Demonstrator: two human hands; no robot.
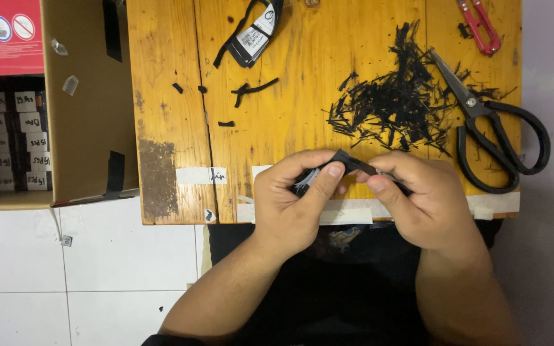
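My left hand (296, 198) and my right hand (421, 202) meet over the near edge of a small wooden table (161, 96). Together they pinch a small black strap-like piece (349, 161) with a pale patch on its left end. My left thumb presses on top of it, and my right fingers grip its right end. Much of the piece is hidden inside my fingers.
A heap of thin black trimmings (395, 102) lies beyond my hands. Large black-handled scissors (492, 138) rest at the right, small red snips (480, 25) at the far right corner. Another black labelled piece (251, 35) lies at the far edge. An open cardboard box (81, 102) with small packs stands left.
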